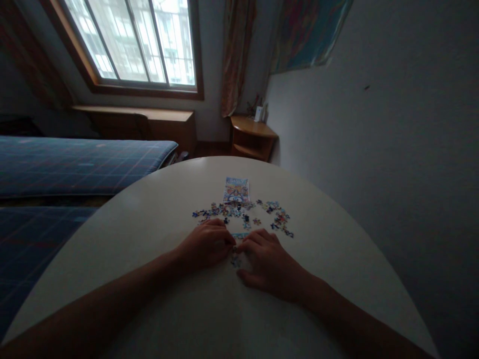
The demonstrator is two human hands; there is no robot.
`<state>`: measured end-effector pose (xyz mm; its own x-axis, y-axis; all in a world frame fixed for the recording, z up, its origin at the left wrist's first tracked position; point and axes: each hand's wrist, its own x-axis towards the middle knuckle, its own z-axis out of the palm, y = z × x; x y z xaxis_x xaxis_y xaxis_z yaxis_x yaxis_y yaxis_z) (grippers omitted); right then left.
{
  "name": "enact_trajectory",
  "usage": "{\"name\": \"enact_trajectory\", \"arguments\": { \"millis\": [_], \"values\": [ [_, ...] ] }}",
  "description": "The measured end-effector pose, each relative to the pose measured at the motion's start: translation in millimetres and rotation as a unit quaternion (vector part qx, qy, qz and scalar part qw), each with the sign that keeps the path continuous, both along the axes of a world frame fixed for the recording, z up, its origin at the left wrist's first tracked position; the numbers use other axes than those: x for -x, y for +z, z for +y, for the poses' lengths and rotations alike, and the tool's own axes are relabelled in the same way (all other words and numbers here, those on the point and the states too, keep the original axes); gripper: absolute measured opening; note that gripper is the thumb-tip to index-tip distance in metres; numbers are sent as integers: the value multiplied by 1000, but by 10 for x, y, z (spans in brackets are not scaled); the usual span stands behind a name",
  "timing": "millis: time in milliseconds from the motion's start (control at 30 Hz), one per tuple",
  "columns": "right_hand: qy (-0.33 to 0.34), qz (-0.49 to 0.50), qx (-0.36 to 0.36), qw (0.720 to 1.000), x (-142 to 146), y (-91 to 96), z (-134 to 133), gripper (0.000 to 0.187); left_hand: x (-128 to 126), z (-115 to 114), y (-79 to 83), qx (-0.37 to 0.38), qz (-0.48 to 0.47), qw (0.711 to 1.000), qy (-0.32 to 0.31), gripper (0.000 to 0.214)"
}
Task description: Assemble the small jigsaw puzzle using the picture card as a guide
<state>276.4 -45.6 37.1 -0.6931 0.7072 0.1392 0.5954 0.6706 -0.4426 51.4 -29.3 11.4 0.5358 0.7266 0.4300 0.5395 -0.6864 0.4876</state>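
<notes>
My left hand (pixel 210 241) rests on the table with its fingers curled together, the tips at a small group of jigsaw puzzle pieces (pixel 235 260). Whatever those fingers pinch is hidden. Facing it from the other side, my right hand (pixel 267 259) has its thumb spread away from the fingers, and its index fingertip touches the edge of the same group. A blue joined puzzle strip (pixel 240 235) lies just beyond, partly covered by the hands. Loose puzzle pieces (pixel 220 209) are scattered past my left hand, and further pieces (pixel 280 218) lie beyond my right.
A printed picture sheet (pixel 236 190) lies behind the pieces on the round white table (pixel 164 199). To the left is a bed with a blue plaid mattress (pixel 82 164). A corner shelf (pixel 254 127) and a wall (pixel 337 129) stand at the right.
</notes>
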Motion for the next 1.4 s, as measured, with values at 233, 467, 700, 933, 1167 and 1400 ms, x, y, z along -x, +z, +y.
{"name": "enact_trajectory", "arguments": {
  "millis": [233, 467, 700, 933, 1167, 1400],
  "values": [
    [-28, -19, 29, 999, 61, 34, -1, 16, 3, 25, -53, -10, -22, 998, 60, 15],
    [-33, -31, 47, 998, 94, 65, 4, 17, -12, 5, -14, -10, -12, 998, 60, 18],
    [-30, 2, 31, 999, 65, -22, 3, 18, -46, -31, 25, 20, 3, 1000, 0, 19],
    [-81, 55, 14, 995, 93, -64, 7, 15, -30, -28, -11, 63, -20, 998, -16, 15],
    [-135, 224, 67, 963, 43, -50, 76, 4, -27, -38, 14, 58, -74, 994, 46, 9],
    [-175, 272, 154, 934, 40, -82, 130, 15, -49, -83, -1, 20, -97, 993, 67, 11]
  ]
}}
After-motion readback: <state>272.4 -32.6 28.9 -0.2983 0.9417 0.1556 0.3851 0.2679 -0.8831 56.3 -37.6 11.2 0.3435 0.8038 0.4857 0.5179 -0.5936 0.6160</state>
